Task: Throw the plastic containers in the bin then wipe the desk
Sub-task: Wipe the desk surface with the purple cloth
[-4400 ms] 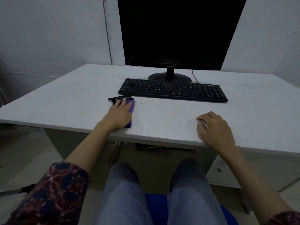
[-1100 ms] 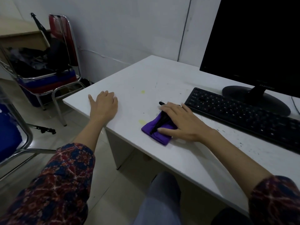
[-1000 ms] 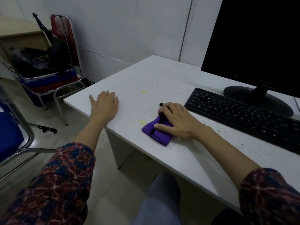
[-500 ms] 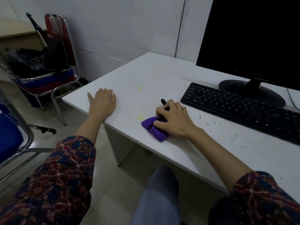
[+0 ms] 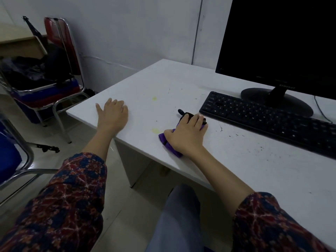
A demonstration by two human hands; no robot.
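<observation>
Right hand presses purple cloth on desk — left hand flat.

Person wearing a dark blue and red patterned top, left sleeve and right sleeve both ending below the elbow, forearms showing bare, grey-blue trousers covering the legs

A purple cloth with a black part lies bunched on the white desk near its front edge, left of the keyboard. The desk shows yellow stains and dark specks.
</observation>
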